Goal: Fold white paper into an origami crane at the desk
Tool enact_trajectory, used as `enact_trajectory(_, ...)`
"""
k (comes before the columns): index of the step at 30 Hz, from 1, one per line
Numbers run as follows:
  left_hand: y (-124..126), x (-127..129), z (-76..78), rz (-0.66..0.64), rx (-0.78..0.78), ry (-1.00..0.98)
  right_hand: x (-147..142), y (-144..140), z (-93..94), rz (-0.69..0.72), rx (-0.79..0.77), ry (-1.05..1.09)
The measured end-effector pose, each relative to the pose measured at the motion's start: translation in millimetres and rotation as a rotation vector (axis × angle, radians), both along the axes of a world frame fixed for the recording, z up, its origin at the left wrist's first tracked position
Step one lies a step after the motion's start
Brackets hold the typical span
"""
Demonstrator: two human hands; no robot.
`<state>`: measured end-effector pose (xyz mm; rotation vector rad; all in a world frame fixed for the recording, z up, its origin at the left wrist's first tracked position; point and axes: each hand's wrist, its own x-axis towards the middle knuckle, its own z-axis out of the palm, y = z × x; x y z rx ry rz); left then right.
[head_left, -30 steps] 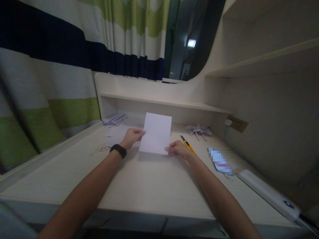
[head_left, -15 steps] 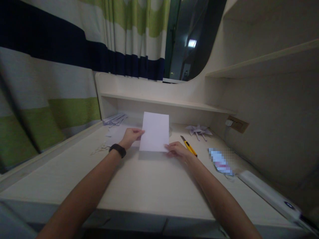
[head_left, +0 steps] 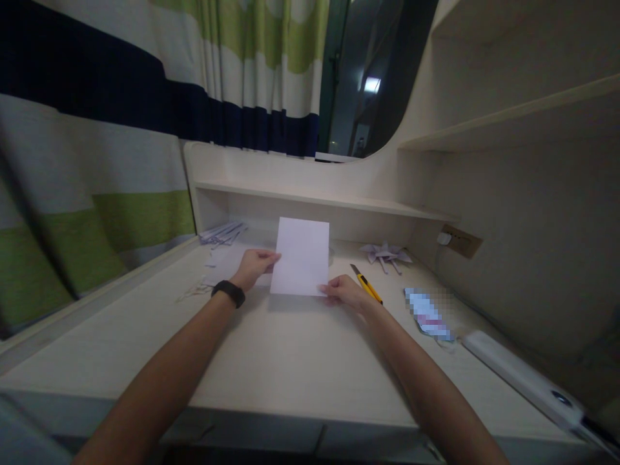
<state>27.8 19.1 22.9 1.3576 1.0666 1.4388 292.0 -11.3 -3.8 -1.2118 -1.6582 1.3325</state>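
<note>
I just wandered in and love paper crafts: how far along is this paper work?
Done: a folded paper figure lies at the back of the desk, with paper strips by the curtain. In hand: the left hand and right hand hold a white sheet upright by its edges; it looks flat, no crease visible. Left, probably: all its shaping. The yellow cutter lies unused.

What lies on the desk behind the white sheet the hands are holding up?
The white sheet, pinched by the left hand and right hand, hides the desk directly behind it. Only more paper shows past its left edge.
</note>
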Motion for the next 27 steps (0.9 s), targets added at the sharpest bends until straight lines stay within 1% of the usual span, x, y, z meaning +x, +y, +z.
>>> enact_trajectory(4, -0.1, 0.2, 0.2, -0.010, 0.011, 0.000, -1.3, -3.5, 4.5, 0.002, 0.070, -0.160)
enact_trajectory(9, -1.0, 1.3, 0.9, 0.012, 0.008, 0.009, -0.7, -3.0, 5.0, 0.080, 0.161, -0.306)
enact_trajectory(13, 1.0, 0.7, 0.1, 0.041, 0.011, 0.018, 0.4, -0.1, 4.4, 0.088, 0.252, -0.426)
enact_trajectory(16, 6.3, -0.7, -3.8, 0.044, 0.000, 0.018, 3.0, -0.4, 5.6, 0.144, 0.205, -0.401)
enact_trajectory(18, 10.3, -1.7, -7.5, 0.048, -0.006, 0.006, 5.1, -2.3, 7.2, 0.185, 0.140, -0.323)
enact_trajectory(19, 12.0, -2.0, -9.4, 0.046, -0.006, -0.004, 5.8, -3.3, 7.9, 0.180, 0.121, -0.268)
enact_trajectory(21, 13.6, -2.0, -12.6, 0.034, -0.006, -0.026, 5.8, -4.4, 8.4, 0.110, 0.106, -0.145)
enact_trajectory(25, 9.7, 4.0, -16.1, -0.003, -0.011, -0.053, 1.8, 0.9, 4.2, -0.147, 0.134, 0.007)
enact_trajectory(27, 5.6, 9.8, -17.0, -0.029, -0.016, -0.047, 0.1, 6.6, 1.3, -0.243, 0.161, 0.115)
